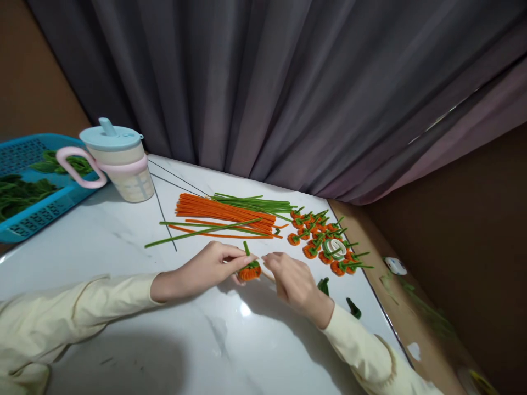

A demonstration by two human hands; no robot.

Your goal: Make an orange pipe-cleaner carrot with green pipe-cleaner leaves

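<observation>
Near the middle of the table, my left hand [214, 267] pinches a small orange pipe-cleaner pumpkin [249, 272] with a green top and an upright green stem. My right hand [293, 281] is just to its right, thumb and fingertips pressed together close to the green top. Whatever lies between those fingertips is too small to make out. Beyond my hands lie a bundle of orange pipe cleaners [222, 211] and a bundle of green pipe cleaners [259, 204]. A few loose green and orange ones cross in front of them.
At right, several finished pumpkins [310, 251] lie clustered around a white roll of tape [338, 248]. Dark green scraps [353, 308] are near my right forearm. A lidded cup [132, 178] and a blue basket [61, 207] of green leafy pieces stand at left. A dark curtain [230, 82] hangs behind.
</observation>
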